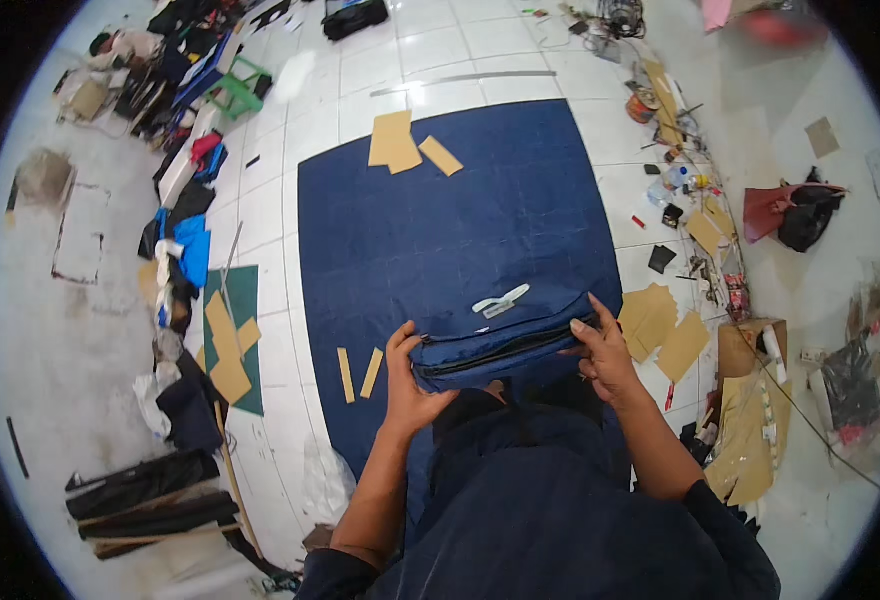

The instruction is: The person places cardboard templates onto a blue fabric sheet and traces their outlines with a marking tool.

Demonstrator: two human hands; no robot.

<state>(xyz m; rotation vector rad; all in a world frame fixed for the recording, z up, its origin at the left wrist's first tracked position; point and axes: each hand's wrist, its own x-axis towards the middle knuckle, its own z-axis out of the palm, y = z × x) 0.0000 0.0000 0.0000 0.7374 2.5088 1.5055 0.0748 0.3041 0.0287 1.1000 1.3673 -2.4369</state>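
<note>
A navy blue zippered bag [500, 352] is stretched between my two hands, its long black zipper running across the side toward me. My left hand [412, 388] grips the bag's left end, with the thumb along the lower edge. At the other end my right hand [605, 358] pinches the upper right corner between thumb and fingers. Just beyond the bag's top edge is a small white looped piece [501, 298] beside a grey patch; whether they lie on the bag or on the cloth I cannot tell. A large dark blue cloth [450, 220] spreads on the floor underneath.
Tan card templates [393, 142] lie on the cloth's far end, and two narrow strips [347, 375] at its left. More card pieces rest on a green mat [246, 345] and to the right [682, 345]. A metal ruler [465, 80] lies beyond; clutter lines both walls.
</note>
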